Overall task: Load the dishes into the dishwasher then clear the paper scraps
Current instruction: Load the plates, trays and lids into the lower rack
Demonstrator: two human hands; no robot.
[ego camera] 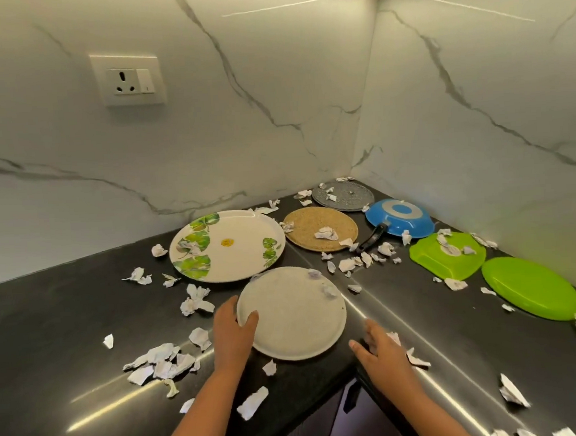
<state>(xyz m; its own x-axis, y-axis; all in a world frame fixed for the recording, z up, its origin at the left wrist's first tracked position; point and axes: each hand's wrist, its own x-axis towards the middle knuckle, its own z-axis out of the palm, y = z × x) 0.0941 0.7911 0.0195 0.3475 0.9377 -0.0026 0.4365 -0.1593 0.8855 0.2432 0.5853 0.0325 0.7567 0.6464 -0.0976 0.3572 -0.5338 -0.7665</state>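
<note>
**Pale plate gripped at the counter corner**

The left hand (235,335) pinches the near-left rim of the pale plate (296,321) — thumb on top, fingers curled round the edge. The plate sits on the dark counter (67,319), just in front of the leaf-printed plate (235,254). The right hand (379,350) (a little blurred) is over the counter's inner corner, fingers straight and spread, holding nothing. Paper scraps (160,362) litter the counter around a blue pan (399,217) and two green dishes (447,258).

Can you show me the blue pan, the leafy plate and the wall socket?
blue pan (401,210), head view, on its upturned base.
leafy plate (240,256), head view, on its cream middle.
wall socket (127,79), head view, on its white faceplate.
</note>
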